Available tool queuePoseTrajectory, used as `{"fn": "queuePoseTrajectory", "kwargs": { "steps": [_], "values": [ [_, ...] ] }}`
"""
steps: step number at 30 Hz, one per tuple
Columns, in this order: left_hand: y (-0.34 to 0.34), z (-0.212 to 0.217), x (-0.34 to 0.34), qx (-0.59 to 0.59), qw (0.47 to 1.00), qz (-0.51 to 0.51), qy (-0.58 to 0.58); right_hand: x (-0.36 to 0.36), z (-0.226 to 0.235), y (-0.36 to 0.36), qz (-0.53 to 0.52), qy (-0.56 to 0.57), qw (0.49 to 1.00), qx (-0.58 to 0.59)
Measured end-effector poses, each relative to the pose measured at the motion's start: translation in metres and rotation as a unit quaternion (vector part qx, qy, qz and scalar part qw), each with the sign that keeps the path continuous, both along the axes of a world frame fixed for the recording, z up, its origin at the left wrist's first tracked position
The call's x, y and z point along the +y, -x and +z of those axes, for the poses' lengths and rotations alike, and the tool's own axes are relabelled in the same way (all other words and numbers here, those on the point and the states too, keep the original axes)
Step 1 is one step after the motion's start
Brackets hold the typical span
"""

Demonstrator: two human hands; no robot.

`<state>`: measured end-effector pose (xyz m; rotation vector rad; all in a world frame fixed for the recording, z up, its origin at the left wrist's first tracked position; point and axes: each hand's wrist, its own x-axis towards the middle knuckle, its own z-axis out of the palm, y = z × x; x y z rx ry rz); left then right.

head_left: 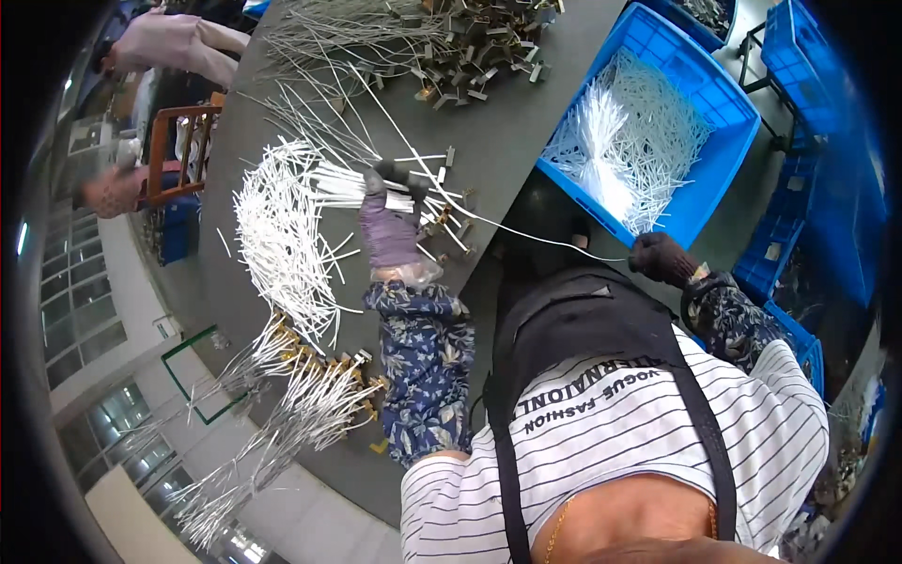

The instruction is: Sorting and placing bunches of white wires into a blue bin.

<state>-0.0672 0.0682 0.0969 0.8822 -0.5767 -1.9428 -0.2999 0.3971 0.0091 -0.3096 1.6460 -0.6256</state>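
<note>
While the left hand (pixel 387 221) is pressing down on a bundle of white tubes (pixel 352 188), its purple-gloved fingers are closing around the bundle's near end, clamped on it so the pieces are staying gathered rather than rolling apart. That bundle is lying on the dark table (pixel 512 122), and everything else is sitting around it. Its tubes are thin, straight, white and cut to much the same length, packed side by side. Running from the bundle toward the person's right is a single thin white strand (pixel 526 230), stretching taut to the right hand (pixel 658 256); that hand, in a dark glove, is closed on the strand's end, seemingly pulling one piece clear of the rest. Just left of the bundle a loose fan of white tubes (pixel 277 235) is spreading over the table, apparently the stock within easy reach. Beyond the bundle, at the table's far edge, a heap of grey wires with small metal clips (pixel 442 42) is lying tangled. Nearer than the bundle, toward the table's left edge, silvery wires with brass-coloured ends (pixel 301 395) are piling up. Right of the bundle, off the table, a blue crate (pixel 723 94) is holding more white tubes. Far left of the bundle another person's sleeve (pixel 174 42) is showing.
</note>
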Motion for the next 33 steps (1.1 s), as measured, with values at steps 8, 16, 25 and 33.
{"fn": "queuePoseTrajectory", "kwargs": {
  "steps": [8,16,25,33],
  "values": [
    [0.001,0.013,0.019,-0.302,0.938,0.152,0.075,-0.038,0.016,0.005,-0.01,0.037,0.997,-0.071],
    [-0.029,-0.024,0.001,-0.178,0.971,0.112,-0.116,-0.029,0.02,-0.008,0.019,0.069,0.995,-0.07],
    [-0.018,0.034,-0.025,0.314,0.942,0.109,0.045,-0.017,0.006,-0.013,-0.111,0.059,0.973,-0.195],
    [0.021,-0.035,0.079,-0.314,0.947,0.013,0.066,-0.131,0.023,-0.059,-0.017,0.233,0.972,-0.033]
  ]
}}
